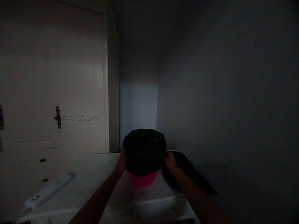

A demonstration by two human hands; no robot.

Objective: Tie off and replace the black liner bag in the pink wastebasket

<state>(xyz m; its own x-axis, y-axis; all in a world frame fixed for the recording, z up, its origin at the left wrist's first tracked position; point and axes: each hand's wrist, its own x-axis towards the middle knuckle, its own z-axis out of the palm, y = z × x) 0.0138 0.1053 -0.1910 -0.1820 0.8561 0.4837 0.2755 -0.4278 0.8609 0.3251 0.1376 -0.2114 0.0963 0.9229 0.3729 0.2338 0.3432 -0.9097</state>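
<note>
A pink slotted basket [143,179] stands on a pale surface, its upper part covered by a black plastic bag [144,155] folded down over the rim. My left hand [121,161] is closed on the bag at its left side. On the opposite side, my right hand [170,160] grips the bag, with the fingers partly hidden in the dark. Behind my right forearm lies another black bag [187,172], spread loosely on the surface.
The pale tabletop [93,168] carries a white power strip [49,191] with a small green light at the left. A white cabinet [81,77] with dark handles rises at the left; a grey wall [221,93] bounds the right.
</note>
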